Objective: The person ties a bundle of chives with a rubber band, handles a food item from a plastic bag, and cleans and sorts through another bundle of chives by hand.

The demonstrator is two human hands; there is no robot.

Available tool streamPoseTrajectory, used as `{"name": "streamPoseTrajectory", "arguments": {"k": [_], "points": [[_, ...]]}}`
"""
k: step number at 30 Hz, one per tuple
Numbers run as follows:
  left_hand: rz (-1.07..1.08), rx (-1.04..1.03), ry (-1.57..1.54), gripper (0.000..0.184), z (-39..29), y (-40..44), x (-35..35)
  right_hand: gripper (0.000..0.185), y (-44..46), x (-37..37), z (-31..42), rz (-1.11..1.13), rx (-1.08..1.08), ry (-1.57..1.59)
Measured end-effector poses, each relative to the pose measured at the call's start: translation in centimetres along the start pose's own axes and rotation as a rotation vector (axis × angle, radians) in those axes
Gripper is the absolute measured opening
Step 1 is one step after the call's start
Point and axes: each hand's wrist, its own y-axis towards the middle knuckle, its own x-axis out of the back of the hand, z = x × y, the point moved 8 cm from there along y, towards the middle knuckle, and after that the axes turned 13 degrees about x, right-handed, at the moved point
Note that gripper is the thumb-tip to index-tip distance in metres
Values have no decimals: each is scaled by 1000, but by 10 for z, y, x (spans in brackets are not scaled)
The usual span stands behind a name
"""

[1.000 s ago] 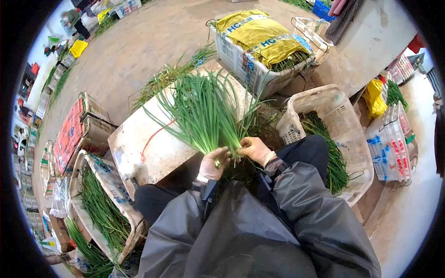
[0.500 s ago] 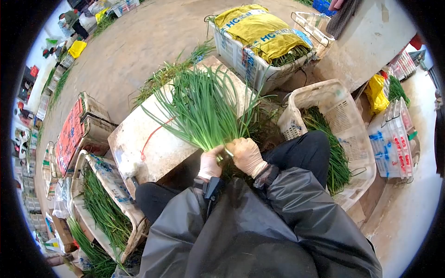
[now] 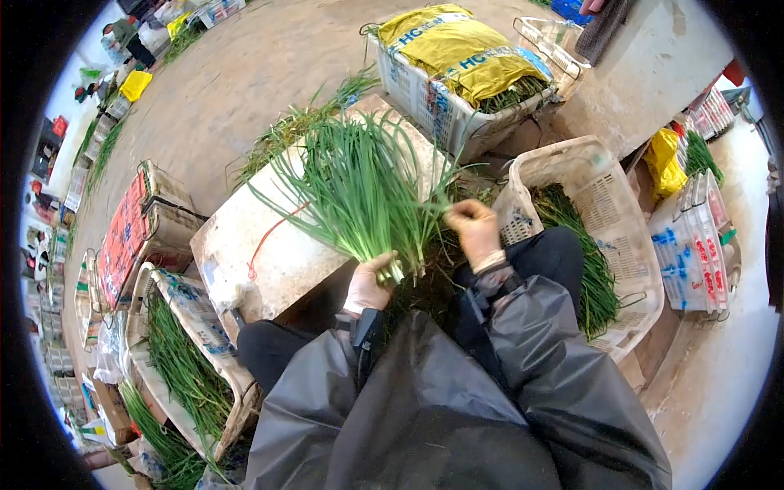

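Note:
My gloved left hand [image 3: 371, 282] is closed round the pale lower ends of a bunch of long green stalks [image 3: 351, 188]. The leaves fan out over a dirty white board [image 3: 269, 237], where a red string [image 3: 265, 241] lies to the left. To the right of the bunch, my gloved right hand [image 3: 474, 229] is raised with its fingers pinched near the outer leaves. A blurred thin strand shows at its fingertips, too small to identify surely. A few stalks with pale ends stand slightly apart, just right of my left hand.
A white crate [image 3: 604, 188] with greens stands at the right, another crate [image 3: 233, 408] at the lower left. Beyond the board is a crate under a yellow sack [image 3: 457, 57]. Loose greens [image 3: 282, 143] lie on the floor. A person [image 3: 129, 41] is far off at upper left.
My right hand has left the base of the bunch and moved up and to the right. My left hand keeps its hold on the stalks in nearly the same place.

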Motion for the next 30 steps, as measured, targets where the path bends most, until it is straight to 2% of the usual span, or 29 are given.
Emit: {"name": "streamPoseTrajectory", "arguments": {"k": [2,4,6,9,10,12,14,16,18,19,22,23,24,26,28,30], "points": [[-2,-1,-19,16,-2,-8,-7,9,23,38,13,-200,74,12],[17,-15,-20,16,-3,-10,-8,10,40,81,7,-418,-15,219],[22,-21,-21,17,-4,-10,-9,17,52,121,15,-510,72,7],[18,-25,-7,18,-4,-12,-11,27,58,109,24,-91,183,-703],[25,-26,10,20,-4,-11,-11,36,49,73,57,169,136,-966],[39,-31,45,25,-4,-8,-12,40,25,40,22,328,150,-1057],[56,-43,58,25,-3,-8,-17,42,-8,-20,27,662,51,-656],[86,-51,79,26,-1,-4,-16,44,-37,-62,31,789,-136,-422],[128,-56,110,27,0,8,-8,46,-56,-85,20,884,-85,-360],[136,-66,111,27,-1,5,-10,41,-59,-92,15,852,-64,-311],[157,-84,114,27,-1,-1,-17,33,-64,-90,1,804,-328,-92],[161,-82,111,27,-1,-3,-20,27,-61,-86,3,784,-344,-57],[166,-78,108,27,-1,-4,-21,28,-53,-80,0,779,-241,-131],[161,-53,115,27,-1,-3,-23,29,-34,-62,-7,620,-44,-319],[125,-24,121,27,-1,-2,-18,30,-21,-47,5,566,-27,-387],[61,9,126,27,-1,0,-11,25,-1,-20,27,315,154,-559]]}}
